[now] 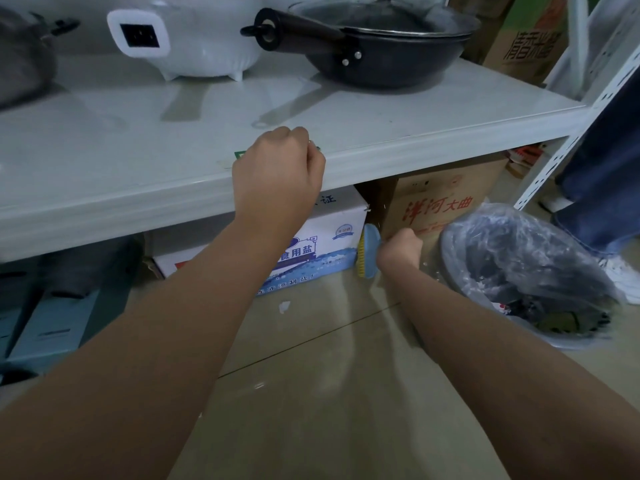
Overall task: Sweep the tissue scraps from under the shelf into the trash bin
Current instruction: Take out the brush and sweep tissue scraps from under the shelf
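A white tissue scrap lies on the tiled floor in front of the salt box. Tiny white bits lie beside the bin. The grey trash bin, lined with a clear plastic bag, stands on the floor at the right. My right hand is low between the boxes and the bin and grips a small blue brush with yellow bristles, held on edge just above the floor. My left hand rests as a fist on the front edge of the white shelf, its fingers curled over a green label.
Under the shelf stand a white-and-blue salt box, a brown carton and grey-blue boxes at the left. On the shelf sit a black wok and a white cooker. Another person's leg and white shoe stand right of the bin.
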A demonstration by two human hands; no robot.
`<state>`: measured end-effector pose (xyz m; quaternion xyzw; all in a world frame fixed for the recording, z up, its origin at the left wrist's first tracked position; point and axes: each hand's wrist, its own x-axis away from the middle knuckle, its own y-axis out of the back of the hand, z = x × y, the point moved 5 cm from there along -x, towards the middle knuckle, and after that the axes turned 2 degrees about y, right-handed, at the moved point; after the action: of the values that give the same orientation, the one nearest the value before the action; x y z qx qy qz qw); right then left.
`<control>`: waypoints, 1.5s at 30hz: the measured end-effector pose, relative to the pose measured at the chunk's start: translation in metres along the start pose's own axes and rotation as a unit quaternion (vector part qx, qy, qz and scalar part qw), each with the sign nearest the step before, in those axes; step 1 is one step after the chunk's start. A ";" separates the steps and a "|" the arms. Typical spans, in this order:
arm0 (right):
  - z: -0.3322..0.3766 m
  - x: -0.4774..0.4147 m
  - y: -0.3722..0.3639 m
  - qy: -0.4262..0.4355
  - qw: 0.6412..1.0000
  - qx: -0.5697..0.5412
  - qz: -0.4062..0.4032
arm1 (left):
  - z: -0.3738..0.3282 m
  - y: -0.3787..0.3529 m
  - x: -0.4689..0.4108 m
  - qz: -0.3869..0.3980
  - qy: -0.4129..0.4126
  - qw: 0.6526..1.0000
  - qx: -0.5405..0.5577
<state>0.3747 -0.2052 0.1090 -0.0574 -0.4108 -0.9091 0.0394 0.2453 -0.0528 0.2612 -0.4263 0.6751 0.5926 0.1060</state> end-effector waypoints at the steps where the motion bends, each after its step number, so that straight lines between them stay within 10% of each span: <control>1: 0.000 0.000 -0.001 0.004 1.000 -0.009 0.001 | 0.000 0.000 0.000 -0.005 -0.002 1.000 0.000; 30: 0.008 0.055 -0.046 0.182 0.974 0.094 0.095 | -0.003 0.001 0.002 -0.036 -0.021 0.999 -0.015; 45: 0.011 -0.011 -0.028 0.155 0.986 0.067 0.008 | 0.001 -0.008 0.001 -0.156 -0.021 0.987 -0.042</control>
<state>0.3827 -0.1782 0.0938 0.0838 -0.4588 -0.8772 0.1141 0.2495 -0.0519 0.2549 -0.5182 0.5721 0.6056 0.1935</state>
